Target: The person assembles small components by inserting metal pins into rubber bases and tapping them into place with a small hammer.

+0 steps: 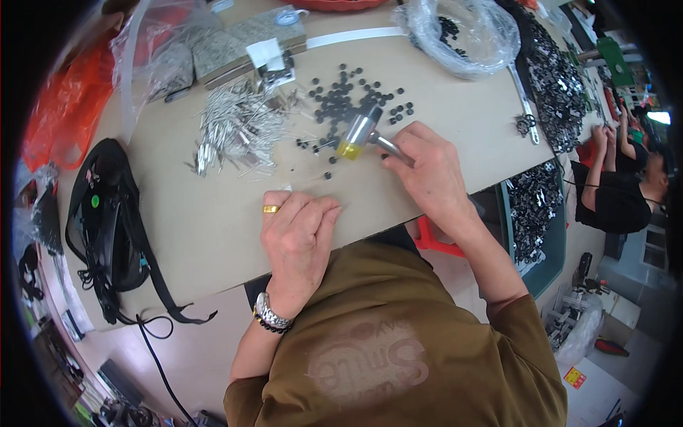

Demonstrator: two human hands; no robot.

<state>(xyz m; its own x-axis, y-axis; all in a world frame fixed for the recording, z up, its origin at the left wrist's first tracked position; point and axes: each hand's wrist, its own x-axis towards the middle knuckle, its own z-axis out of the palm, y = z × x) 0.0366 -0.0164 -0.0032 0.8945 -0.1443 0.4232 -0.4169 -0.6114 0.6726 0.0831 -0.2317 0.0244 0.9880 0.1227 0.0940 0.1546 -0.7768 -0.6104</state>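
Note:
My right hand (432, 165) is closed around the handle of a small mallet (359, 132). One end of its head is yellow, the other black, with a silvery middle; the head hangs over the tabletop (213, 235). My left hand (295, 224) rests on the table nearer to me, fingers curled and pressed together; whatever they may hold is hidden. Small black round caps (341, 103) lie scattered just beyond the mallet. To their left spreads a heap of thin silvery metal pins (238, 127).
A black bag with straps (110, 220) lies at the left. Grey blocks (245, 46) and clear plastic stand behind the pins. A plastic bag (466, 35) of black parts sits at the far right. Beside the table, a green bin (557, 249) holds dark metal pieces. Another person (615, 192) sits farther right.

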